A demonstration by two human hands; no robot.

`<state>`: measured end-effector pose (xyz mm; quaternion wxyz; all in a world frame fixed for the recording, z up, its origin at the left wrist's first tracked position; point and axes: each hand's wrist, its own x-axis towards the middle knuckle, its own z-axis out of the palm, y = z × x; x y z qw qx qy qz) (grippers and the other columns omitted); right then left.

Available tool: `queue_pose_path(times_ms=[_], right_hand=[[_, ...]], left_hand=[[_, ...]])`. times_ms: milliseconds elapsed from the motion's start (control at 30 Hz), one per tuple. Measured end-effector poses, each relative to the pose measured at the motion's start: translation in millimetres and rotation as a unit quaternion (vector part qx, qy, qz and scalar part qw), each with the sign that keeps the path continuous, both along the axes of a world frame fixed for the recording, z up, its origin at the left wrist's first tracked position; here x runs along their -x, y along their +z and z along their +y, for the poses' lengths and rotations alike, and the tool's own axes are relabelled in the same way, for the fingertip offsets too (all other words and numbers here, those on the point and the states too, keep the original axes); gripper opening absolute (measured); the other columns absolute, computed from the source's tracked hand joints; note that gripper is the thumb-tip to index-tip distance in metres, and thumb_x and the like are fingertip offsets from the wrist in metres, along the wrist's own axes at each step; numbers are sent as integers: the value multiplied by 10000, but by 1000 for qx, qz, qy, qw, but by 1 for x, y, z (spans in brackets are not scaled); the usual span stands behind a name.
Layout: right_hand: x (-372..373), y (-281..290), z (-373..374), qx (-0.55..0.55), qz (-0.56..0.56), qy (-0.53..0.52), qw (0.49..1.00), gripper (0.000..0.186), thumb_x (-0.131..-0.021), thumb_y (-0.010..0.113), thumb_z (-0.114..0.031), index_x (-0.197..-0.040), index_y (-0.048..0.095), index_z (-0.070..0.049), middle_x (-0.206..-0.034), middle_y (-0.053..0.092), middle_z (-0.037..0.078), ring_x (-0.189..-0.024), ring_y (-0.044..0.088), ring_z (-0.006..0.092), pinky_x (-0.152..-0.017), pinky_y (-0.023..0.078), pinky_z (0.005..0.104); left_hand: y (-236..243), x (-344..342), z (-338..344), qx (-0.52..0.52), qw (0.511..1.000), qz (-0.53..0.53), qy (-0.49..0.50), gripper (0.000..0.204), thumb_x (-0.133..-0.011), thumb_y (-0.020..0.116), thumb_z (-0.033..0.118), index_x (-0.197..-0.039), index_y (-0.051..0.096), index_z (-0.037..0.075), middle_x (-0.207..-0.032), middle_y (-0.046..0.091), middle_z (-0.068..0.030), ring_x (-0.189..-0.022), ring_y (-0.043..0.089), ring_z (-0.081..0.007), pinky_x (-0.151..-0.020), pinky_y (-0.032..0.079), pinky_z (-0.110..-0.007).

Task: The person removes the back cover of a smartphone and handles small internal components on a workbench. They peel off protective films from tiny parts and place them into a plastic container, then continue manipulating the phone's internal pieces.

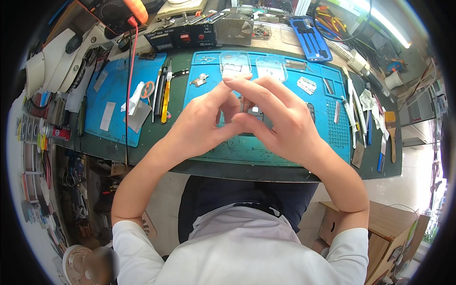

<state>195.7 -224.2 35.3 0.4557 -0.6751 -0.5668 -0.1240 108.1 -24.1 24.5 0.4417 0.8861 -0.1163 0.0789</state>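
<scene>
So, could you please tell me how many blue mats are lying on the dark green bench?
2: a smaller mat on the left, and a larger mat in the middle, partly hidden by the left hand and right hand.

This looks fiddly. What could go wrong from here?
The left hand and right hand meet, mostly hiding whatever lies between them, so a slip might go unnoticed. The loose metal part on the blue mat near the left hand could get knocked. The red cable hanging to that hand's left might get snagged.
</scene>
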Motion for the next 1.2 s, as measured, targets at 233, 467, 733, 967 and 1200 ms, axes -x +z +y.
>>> queue_pose_path(times_ms=[233,467,733,967,1200], right_hand=[[0,2,-3,-31,63,19,997,580,-908,706,110,-1469,639,-23,-1000,712,82,-870,705,188,-767,606,339],[-16,8,-12,-123,74,-23,989,596,-924,671,129,-1496,605,-21,-982,695,98,-867,693,179,-760,642,317],[-6,-6,-26,-46,129,3,991,566,-975,646,111,-1524,559,1,-1047,688,117,-910,715,192,-778,632,313],[-1,-14,-17,-31,111,3,993,601,-945,669,94,-1518,588,-69,-998,675,112,-837,702,224,-747,613,345],[-1,-11,-16,-16,76,-9,997,557,-909,740,50,-1437,661,-110,-947,668,82,-775,687,217,-703,601,341]], left_hand=[[8,3,3,-35,999,3,-37,298,-896,877,212,-1107,734,55,-882,697,-67,-779,682,-223,-698,560,-371],[-5,-28,5,-102,986,-131,4,90,-916,812,91,-946,743,41,-903,728,-65,-770,650,-208,-652,514,-333],[-29,-108,-6,-188,964,-188,15,196,-975,700,158,-1137,790,91,-1069,701,-80,-1027,683,-300,-883,572,-423],[-34,-109,-4,-164,967,-191,34,211,-1005,702,142,-1185,780,65,-1064,685,-103,-1042,672,-320,-894,553,-422],[-10,-61,10,-103,988,-114,0,289,-1007,658,74,-1280,747,39,-1160,728,-136,-1087,702,-310,-932,562,-387]])
